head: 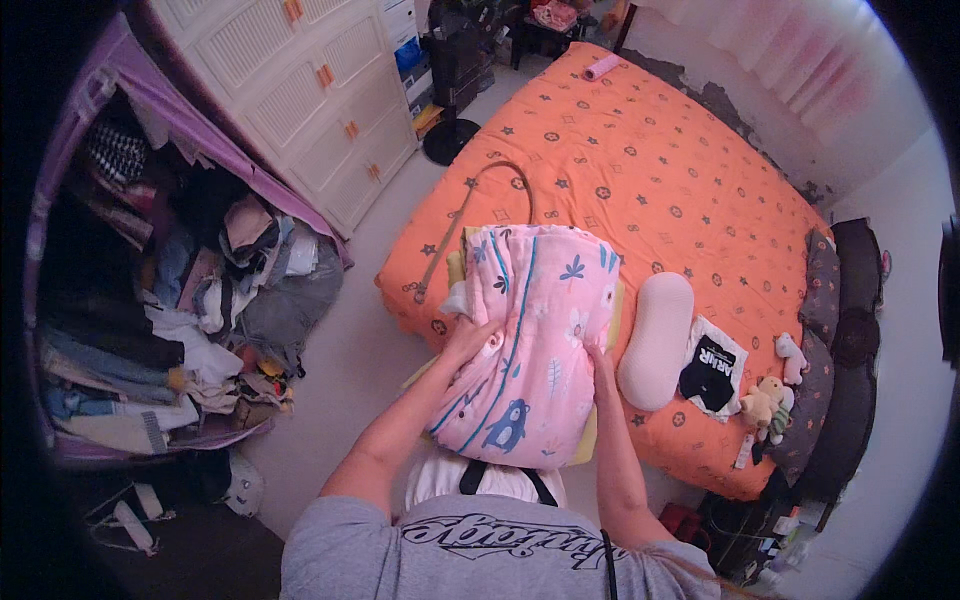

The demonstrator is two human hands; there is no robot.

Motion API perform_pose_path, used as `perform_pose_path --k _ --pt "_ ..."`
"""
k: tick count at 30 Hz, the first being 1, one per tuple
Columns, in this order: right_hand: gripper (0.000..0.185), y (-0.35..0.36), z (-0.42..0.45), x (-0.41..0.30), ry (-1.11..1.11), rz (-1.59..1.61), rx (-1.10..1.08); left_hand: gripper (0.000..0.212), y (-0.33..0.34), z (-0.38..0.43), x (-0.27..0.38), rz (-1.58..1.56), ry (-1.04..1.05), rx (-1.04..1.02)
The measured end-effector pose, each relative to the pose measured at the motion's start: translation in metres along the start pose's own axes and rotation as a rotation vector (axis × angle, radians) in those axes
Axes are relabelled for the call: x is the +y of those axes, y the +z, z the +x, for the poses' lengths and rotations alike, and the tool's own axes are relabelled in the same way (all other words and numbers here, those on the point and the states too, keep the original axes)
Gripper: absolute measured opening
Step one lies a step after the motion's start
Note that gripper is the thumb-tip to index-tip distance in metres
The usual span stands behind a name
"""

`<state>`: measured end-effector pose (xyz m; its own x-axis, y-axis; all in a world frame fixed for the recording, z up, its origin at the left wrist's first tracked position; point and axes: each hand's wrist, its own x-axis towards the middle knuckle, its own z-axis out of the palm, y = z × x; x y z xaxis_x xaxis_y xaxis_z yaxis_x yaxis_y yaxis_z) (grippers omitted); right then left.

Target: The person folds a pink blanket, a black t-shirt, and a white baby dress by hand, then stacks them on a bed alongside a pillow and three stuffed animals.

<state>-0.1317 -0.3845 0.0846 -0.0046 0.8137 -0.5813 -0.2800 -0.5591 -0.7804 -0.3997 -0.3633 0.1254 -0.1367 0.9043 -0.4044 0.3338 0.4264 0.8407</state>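
Observation:
A folded pink blanket point(551, 360) with a blue bear, flowers and leaves printed on it is held up in front of my body, partly over the bed's edge. My left hand point(478, 341) grips its left side, fingers curled over the cloth. At the right side, my right hand point(592, 356) holds the blanket's edge, its fingers mostly hidden. Yellowish cloth point(586, 442) shows under and beside the blanket. Just right of it, a pale pink bolster-shaped pillow point(656, 341) lies on the bed.
The bed point(600, 157) has an orange patterned sheet. A belt point(457, 217) curves across it. A packaged black garment point(711, 375) and plush toys point(763, 401) lie rightward. Left stand a purple-framed wardrobe point(187, 142) full of clothes, a cabinet point(300, 97) and a fan base point(450, 141).

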Motion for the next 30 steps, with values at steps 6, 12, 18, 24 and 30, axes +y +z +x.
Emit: perform_pose_path --k 6,12,18,24,30 --pt "0.068 0.033 0.034 0.008 -0.059 0.021 -0.016 0.058 -0.033 0.043 -0.014 -0.061 0.084 -0.045" --pt "0.047 0.113 0.043 -0.003 -0.085 0.015 0.180 0.060 -0.089 0.090 -0.014 -0.016 0.024 -0.138" --pt "0.069 0.166 0.059 0.013 -0.071 0.135 0.254 0.065 -0.116 0.150 -0.046 -0.017 0.122 -0.175" --pt "0.052 0.145 0.086 0.020 -0.097 0.203 0.309 0.077 -0.099 0.204 -0.043 0.139 0.249 -0.262" --pt "0.057 0.074 0.135 0.024 -0.212 0.151 0.466 0.075 -0.056 0.253 -0.023 0.094 0.225 -0.202"
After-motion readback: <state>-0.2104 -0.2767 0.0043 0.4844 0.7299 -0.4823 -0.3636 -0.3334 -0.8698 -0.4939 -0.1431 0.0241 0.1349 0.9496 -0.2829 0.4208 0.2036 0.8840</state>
